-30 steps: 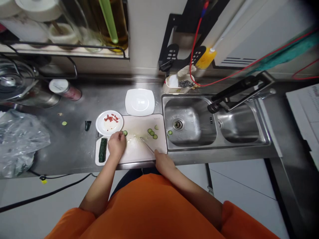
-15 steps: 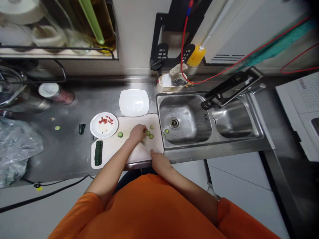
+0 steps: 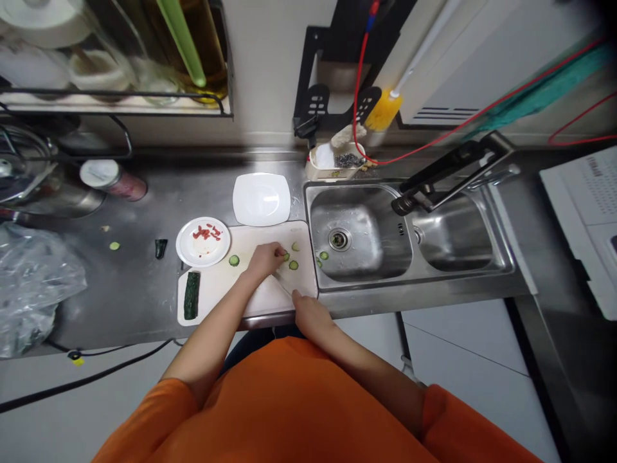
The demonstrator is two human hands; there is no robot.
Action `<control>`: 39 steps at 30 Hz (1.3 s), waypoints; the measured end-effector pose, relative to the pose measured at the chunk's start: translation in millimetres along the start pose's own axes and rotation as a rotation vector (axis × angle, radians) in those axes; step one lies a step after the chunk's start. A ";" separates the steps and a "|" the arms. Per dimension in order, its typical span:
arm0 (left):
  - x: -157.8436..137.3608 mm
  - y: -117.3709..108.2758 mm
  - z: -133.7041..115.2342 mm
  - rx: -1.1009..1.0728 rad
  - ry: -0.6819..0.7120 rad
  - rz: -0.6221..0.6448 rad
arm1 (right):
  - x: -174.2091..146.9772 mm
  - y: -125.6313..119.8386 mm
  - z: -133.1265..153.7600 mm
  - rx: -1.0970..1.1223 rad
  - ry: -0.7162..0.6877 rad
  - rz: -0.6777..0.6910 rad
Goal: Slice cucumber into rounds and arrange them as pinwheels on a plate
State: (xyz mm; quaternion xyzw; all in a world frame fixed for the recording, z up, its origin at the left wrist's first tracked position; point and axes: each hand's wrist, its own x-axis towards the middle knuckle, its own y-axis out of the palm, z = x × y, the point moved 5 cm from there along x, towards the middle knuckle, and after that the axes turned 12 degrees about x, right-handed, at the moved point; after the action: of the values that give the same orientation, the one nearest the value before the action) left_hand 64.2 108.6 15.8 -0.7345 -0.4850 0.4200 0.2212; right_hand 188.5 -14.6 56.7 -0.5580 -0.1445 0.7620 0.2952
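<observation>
My left hand [image 3: 267, 259] is over the white cutting board [image 3: 216, 296], its fingertips pinched on a cucumber slice [image 3: 286, 256]. At the board's front edge, my right hand [image 3: 311, 314] grips a knife [image 3: 283, 285], whose thin blade points up and left beneath my left hand; part of it is hidden. Loose on the board beside my fingers are a round slice [image 3: 294, 265] and a paler slice [image 3: 295, 246]. Another slice [image 3: 234, 260] is to the left of my hand. A dark green length of cucumber [image 3: 191, 296] lies along the board's left end.
A plate with red pieces [image 3: 202, 258] overlaps the board's upper left corner. Behind the board is a white square plate [image 3: 261, 199]. The double sink [image 3: 361, 238], with slices on its left edge, adjoins on the right. A cucumber end [image 3: 160, 248] and plastic bag [image 3: 38, 289] lie left.
My left fingertips have shifted slightly around the cucumber slices; fewer slices show beside them. My right hand keeps its grip on the knife. The whole view has moved a little.
</observation>
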 end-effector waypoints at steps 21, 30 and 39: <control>-61.1 -1.2 64.1 0.131 -0.166 -0.302 | 3.1 -4.6 -9.1 -0.036 0.010 -0.015; -60.4 12.7 65.5 0.127 -0.120 -0.348 | 2.3 -6.3 -5.6 -0.030 0.022 -0.013; -59.9 14.0 69.6 0.090 -0.100 -0.377 | 5.6 -4.3 12.9 -0.060 -0.006 -0.007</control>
State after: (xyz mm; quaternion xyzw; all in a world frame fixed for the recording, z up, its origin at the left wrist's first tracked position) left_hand 3.1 43.0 -8.5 -0.5982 -0.6050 0.4284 0.3043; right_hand 176.6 -6.4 59.2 -0.5639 -0.1700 0.7580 0.2803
